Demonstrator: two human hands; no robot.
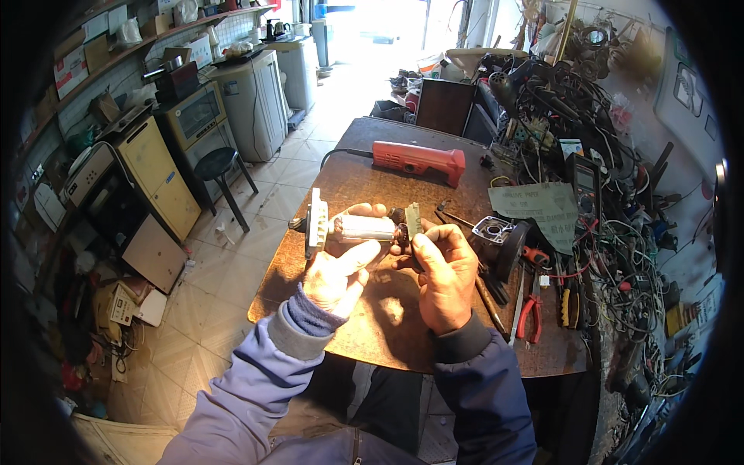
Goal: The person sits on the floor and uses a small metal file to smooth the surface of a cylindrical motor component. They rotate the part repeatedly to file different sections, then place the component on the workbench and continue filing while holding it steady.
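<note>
A worn table point(372, 341) stands on tiled floor point(213, 329) amid clutter point(573, 101). Left fingers point(363, 254) clasp a rotor point(367, 228); right fingers point(452, 236) pinch a strip point(412, 219) at its end.

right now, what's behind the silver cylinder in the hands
Fingers of the left hand show above the silver cylinder, with brown tabletop beyond. Whatever lies directly behind the cylinder is covered.

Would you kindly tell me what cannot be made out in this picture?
Head view: underside of the metal rotor, partly behind the left hand.
Head view: lower end of the greenish strip, behind the right hand.
Head view: whatever lies beyond the doorway, washed out by glare.
Head view: display details on the dark meter, too small.
</note>
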